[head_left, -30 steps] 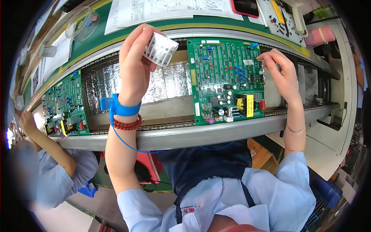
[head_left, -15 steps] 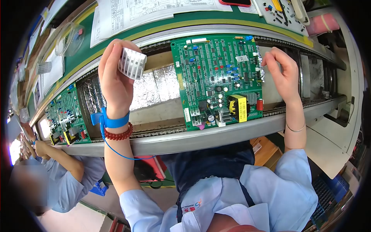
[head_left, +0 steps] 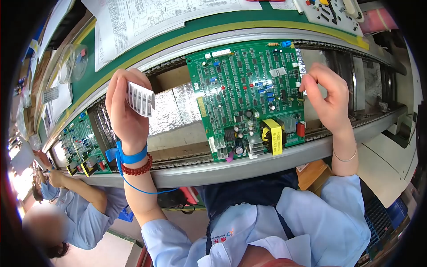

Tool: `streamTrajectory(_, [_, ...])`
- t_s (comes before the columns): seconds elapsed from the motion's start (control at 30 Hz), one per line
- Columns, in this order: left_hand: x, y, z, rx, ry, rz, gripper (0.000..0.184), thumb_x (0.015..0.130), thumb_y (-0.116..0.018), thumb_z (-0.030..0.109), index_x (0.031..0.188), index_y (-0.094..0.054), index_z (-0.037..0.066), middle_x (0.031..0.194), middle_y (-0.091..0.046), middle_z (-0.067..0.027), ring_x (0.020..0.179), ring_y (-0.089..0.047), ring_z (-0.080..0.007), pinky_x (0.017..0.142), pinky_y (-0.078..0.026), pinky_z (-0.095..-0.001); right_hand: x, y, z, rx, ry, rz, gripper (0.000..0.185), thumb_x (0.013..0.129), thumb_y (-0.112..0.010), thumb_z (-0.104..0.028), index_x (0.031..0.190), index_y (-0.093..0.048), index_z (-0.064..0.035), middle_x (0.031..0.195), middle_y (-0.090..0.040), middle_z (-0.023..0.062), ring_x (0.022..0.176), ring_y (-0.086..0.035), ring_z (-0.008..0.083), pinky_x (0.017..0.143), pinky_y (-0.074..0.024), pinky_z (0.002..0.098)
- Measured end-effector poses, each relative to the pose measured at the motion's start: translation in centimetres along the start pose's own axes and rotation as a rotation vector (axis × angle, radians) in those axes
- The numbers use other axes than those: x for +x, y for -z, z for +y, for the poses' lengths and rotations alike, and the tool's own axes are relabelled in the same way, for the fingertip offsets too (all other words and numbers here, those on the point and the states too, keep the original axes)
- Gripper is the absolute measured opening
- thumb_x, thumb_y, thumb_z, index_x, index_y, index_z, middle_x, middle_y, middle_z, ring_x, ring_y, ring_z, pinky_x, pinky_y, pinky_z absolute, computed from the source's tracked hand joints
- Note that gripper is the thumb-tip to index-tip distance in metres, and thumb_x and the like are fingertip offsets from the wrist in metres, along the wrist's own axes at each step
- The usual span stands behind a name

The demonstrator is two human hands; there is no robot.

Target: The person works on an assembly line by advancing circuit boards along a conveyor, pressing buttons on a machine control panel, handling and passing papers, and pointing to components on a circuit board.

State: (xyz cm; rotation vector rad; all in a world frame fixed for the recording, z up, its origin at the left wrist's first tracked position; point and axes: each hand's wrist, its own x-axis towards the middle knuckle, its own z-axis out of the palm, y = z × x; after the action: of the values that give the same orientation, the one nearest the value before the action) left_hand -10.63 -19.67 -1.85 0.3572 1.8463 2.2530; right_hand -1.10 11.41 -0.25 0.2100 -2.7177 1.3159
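My left hand (head_left: 126, 107) is closed on a small curled sheet of barcode labels (head_left: 140, 99), white with dark printed blocks. It is raised over the conveyor, left of a large green circuit board (head_left: 231, 95), and wears a blue wrist strap (head_left: 133, 154) with a cord. The board carries many small parts, a yellow-wrapped transformer (head_left: 276, 139) and a red block-shaped part (head_left: 301, 129). A small white label (head_left: 278, 71) lies on its upper right. My right hand (head_left: 326, 95) is at the board's right edge, fingers curled and thumb against forefinger; whatever they may pinch is hidden.
The conveyor's metal front rail (head_left: 187, 175) runs along my side. Further left on the line is another circuit board (head_left: 84, 144), near a co-worker's arm (head_left: 82, 189). Printed drawings (head_left: 147, 31) and a white tray of loose components (head_left: 329, 18) lie beyond the conveyor.
My left hand has come down slightly and leftward, and the label sheet has turned to a steeper angle. My right hand stays by the board's right edge. The whole view has shifted a little.
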Motion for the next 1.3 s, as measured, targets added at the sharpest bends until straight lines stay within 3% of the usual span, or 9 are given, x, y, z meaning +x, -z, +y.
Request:
streamTrajectory(0.33, [0.1, 0.5, -0.2, -0.01, 0.001, -0.033, 0.029, 0.093, -0.033, 0.02, 0.073, -0.045, 0.002, 0.065, -0.047, -0.0089, 0.055, -0.038, -0.0111, 0.051, -0.029, -0.0227, 0.0, 0.1, -0.1, 0.004, 0.021, 0.005, 0.014, 0.081, -0.056, -0.003, 0.069, -0.053, 0.0012, 0.061, -0.048, 0.0044, 0.052, -0.042, 0.0127, 0.049, -0.0331, 0.025])
streamTrajectory(0.4, [0.1, 0.0, -0.1, 0.113, 0.006, 0.002, 0.028, 0.094, -0.031, 0.024, 0.073, -0.039, 0.006, 0.063, -0.038, -0.0066, 0.053, -0.032, -0.012, 0.05, -0.025, -0.0245, 0.0, 0.1, 0.0, 0.01, 0.018, 0.004, 0.013, 0.082, -0.056, -0.004, 0.07, -0.053, 0.0013, 0.061, -0.048, 0.0043, 0.052, -0.042, 0.0125, 0.049, -0.0331, 0.0248])
streamTrajectory(1.0, [0.1, 0.2, 0.2, 0.128, -0.031, 0.05, 0.028, 0.094, -0.032, 0.022, 0.074, -0.042, 0.004, 0.065, -0.043, -0.0084, 0.055, -0.034, -0.0114, 0.052, -0.028, -0.023, 0.1, -0.1, 0.2, -0.027, -0.031, -0.002, 0.014, 0.084, -0.054, -0.004, 0.072, -0.052, 0.0026, 0.064, -0.052, 0.004, 0.057, -0.045, 0.0101, 0.054, -0.0361, 0.0224])
streamTrajectory(1.13, [0.1, 0.7, 0.0, 0.115, -0.036, 0.055, 0.027, 0.094, -0.033, 0.021, 0.076, -0.043, 0.003, 0.067, -0.044, -0.0085, 0.056, -0.036, -0.0114, 0.052, -0.029, -0.0229, 0.1, -0.2, 0.3, -0.007, -0.051, 0.014, 0.015, 0.084, -0.054, -0.005, 0.071, -0.052, 0.0027, 0.065, -0.052, 0.0035, 0.059, -0.045, 0.0097, 0.055, -0.0363, 0.0223])
streamTrajectory(1.2, [0.2, 1.8, -0.5, -0.015, -0.063, -0.05, 0.028, 0.093, -0.037, 0.019, 0.083, -0.053, -0.001, 0.077, -0.053, -0.0061, 0.067, -0.048, -0.0087, 0.06, -0.037, -0.0205, 0.1, -0.3, 0.5, 0.001, -0.051, 0.013, 0.016, 0.085, -0.054, -0.005, 0.071, -0.052, 0.0027, 0.065, -0.052, 0.0034, 0.059, -0.045, 0.0095, 0.056, -0.0364, 0.0221])
streamTrajectory(1.3, [0.1, 1.9, -0.5, -0.012, -0.058, -0.053, 0.028, 0.093, -0.037, 0.02, 0.084, -0.054, 0.0, 0.078, -0.054, -0.0048, 0.066, -0.049, -0.0074, 0.057, -0.037, -0.0193, 0.2, -0.2, 0.6, 0.003, -0.05, 0.009, 0.016, 0.085, -0.053, -0.005, 0.071, -0.051, 0.0027, 0.065, -0.052, 0.0033, 0.06, -0.046, 0.0094, 0.056, -0.0365, 0.022])
